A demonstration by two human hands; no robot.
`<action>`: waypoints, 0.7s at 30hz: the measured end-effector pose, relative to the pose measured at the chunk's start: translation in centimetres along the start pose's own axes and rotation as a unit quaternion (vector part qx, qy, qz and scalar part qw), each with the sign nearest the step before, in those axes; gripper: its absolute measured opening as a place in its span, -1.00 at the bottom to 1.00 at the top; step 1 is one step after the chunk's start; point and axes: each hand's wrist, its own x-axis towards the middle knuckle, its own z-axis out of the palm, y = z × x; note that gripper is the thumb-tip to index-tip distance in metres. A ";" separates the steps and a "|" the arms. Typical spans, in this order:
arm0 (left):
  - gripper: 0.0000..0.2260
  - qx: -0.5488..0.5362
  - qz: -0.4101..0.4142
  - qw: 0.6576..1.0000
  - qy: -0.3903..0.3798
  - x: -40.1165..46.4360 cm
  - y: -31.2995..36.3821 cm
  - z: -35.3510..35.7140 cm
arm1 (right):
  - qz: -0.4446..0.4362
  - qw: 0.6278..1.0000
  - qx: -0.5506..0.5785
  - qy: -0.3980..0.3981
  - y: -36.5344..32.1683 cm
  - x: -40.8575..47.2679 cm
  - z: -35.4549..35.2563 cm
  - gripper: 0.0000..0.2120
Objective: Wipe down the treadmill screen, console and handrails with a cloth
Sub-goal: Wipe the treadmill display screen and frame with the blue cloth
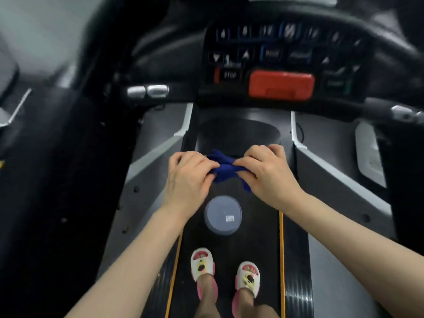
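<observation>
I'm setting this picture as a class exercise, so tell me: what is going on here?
A person stands on a treadmill belt, looking down. Both the left hand and the right hand grip a bunched blue cloth, held in the air above the belt, as if wringing or folding it. A round grey container sits on the belt just ahead of the slippered feet. The console, with its red button, lies ahead; the cloth is not touching it.
</observation>
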 end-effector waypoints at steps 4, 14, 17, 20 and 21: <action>-0.83 0.009 0.038 0.998 0.058 4.3 3.3 -7.2 | -0.030 0.998 0.002 0.057 -1.3 3.3 -8.0 -0.84; -0.86 0.032 0.129 0.970 0.203 14.6 11.7 -20.7 | -0.051 0.978 0.005 0.201 -2.4 9.9 -23.7 -0.76; -0.85 0.021 0.140 0.960 0.241 16.9 13.9 -23.0 | -0.048 0.969 0.002 0.241 -2.4 11.1 -26.5 -0.70; -0.86 0.015 0.148 0.956 0.255 18.6 16.0 -24.5 | -0.050 0.961 0.009 0.272 -2.0 12.0 -28.9 -0.73; -0.86 0.016 0.151 0.955 0.253 19.0 16.6 -24.8 | -0.051 0.957 0.013 0.286 -1.8 12.2 -29.6 -0.77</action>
